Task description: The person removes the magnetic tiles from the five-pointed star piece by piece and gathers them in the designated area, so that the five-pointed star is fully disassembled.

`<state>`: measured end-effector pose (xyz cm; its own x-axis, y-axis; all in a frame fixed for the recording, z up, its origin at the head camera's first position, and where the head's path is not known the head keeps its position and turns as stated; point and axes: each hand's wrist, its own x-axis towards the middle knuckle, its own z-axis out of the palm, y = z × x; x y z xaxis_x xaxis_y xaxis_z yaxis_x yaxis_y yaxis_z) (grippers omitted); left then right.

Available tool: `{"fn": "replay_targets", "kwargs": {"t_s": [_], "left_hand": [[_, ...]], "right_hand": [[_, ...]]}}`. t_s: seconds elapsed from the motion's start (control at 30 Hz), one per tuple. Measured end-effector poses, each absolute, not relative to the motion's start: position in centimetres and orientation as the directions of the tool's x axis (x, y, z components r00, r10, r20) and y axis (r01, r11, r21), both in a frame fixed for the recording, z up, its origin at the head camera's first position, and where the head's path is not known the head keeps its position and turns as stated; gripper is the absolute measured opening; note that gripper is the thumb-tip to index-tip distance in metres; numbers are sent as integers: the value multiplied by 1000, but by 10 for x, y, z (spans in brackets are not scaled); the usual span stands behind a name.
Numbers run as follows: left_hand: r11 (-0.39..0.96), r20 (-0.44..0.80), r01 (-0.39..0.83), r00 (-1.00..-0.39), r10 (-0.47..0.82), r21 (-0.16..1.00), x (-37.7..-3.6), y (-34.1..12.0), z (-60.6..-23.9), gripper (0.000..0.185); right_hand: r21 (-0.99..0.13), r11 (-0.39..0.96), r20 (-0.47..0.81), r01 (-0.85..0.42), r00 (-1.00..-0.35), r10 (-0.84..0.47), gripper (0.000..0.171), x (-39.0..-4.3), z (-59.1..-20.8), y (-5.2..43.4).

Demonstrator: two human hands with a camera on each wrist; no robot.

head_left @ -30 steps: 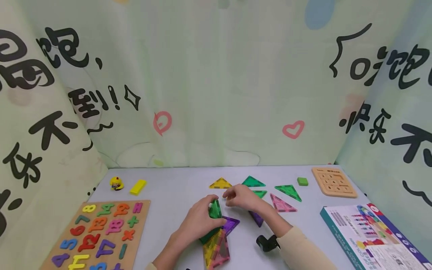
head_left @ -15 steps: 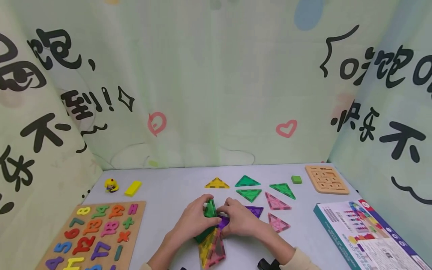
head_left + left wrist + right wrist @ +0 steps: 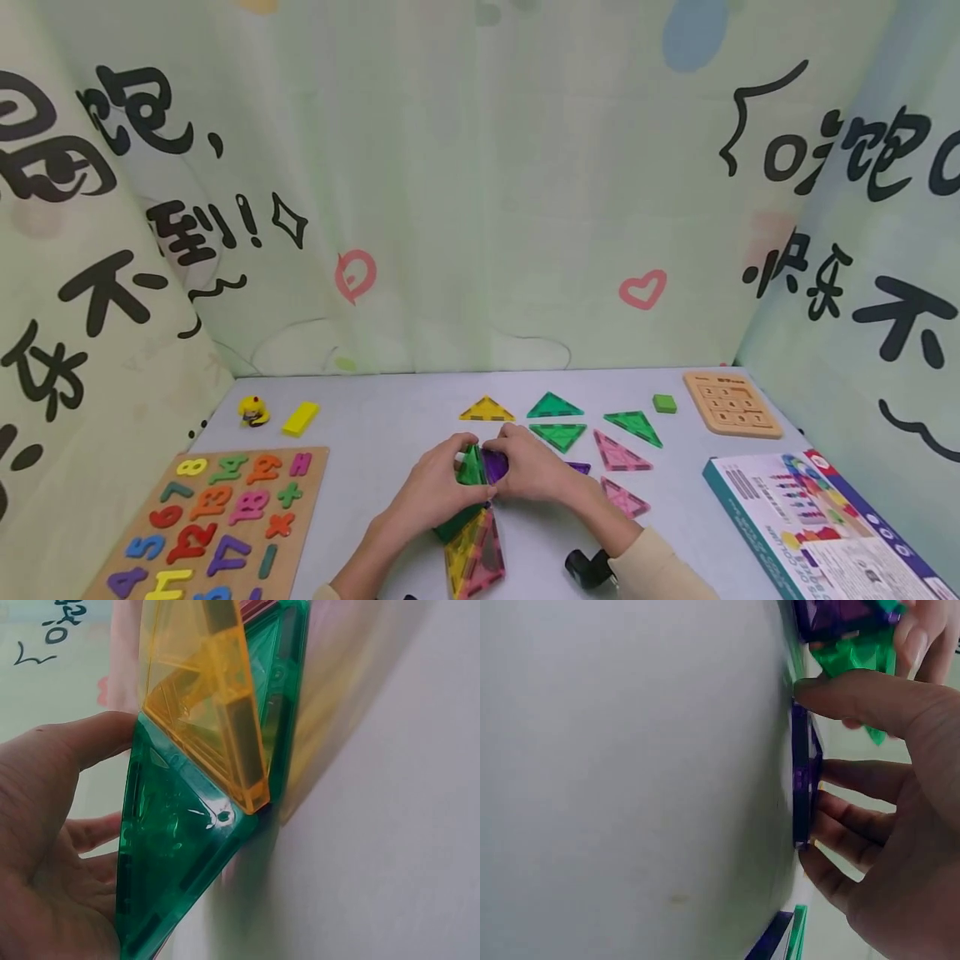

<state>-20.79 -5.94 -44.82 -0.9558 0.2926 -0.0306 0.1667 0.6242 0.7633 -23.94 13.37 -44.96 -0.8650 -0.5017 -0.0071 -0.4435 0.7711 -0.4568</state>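
My left hand point(image 3: 441, 487) holds a green triangle tile point(image 3: 471, 467) upright on the grey table point(image 3: 375, 425); its thumb and fingers clasp the tile point(image 3: 180, 855). My right hand point(image 3: 534, 472) pinches a purple triangle tile point(image 3: 494, 464) by its edge point(image 3: 802, 780) and tilts it up against the green one. A yellow tile point(image 3: 202, 697) and a pink tile point(image 3: 487, 560) lie flat in front, joined to the base with a dark green tile point(image 3: 452, 525).
Loose triangle tiles lie behind: yellow point(image 3: 487, 410), green point(image 3: 554, 406), green point(image 3: 633, 427), pink point(image 3: 618, 454). A number board point(image 3: 210, 525) is at the left, a printed box point(image 3: 817, 525) at the right, a wooden slide puzzle point(image 3: 732, 404) at the back right.
My right hand came back from the loose tiles to the purple tile, took it by its edge and lifted it from flat to upright against the green tile. The left hand stayed put.
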Motion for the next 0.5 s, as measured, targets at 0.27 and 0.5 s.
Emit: {"fn": "replay_targets", "kwargs": {"t_s": [0.27,0.5], "left_hand": [[596,-53,144,-953,299,790,-208,-59,-449,72],[590,-56,142,-951,304,795,-208,-63,-447,71]], "right_hand": [[-552,733,51,-397,-894,-445,60,-254,-456,136],[-608,697,115,-381,-910,-397,49,-252,-456,134]]}}
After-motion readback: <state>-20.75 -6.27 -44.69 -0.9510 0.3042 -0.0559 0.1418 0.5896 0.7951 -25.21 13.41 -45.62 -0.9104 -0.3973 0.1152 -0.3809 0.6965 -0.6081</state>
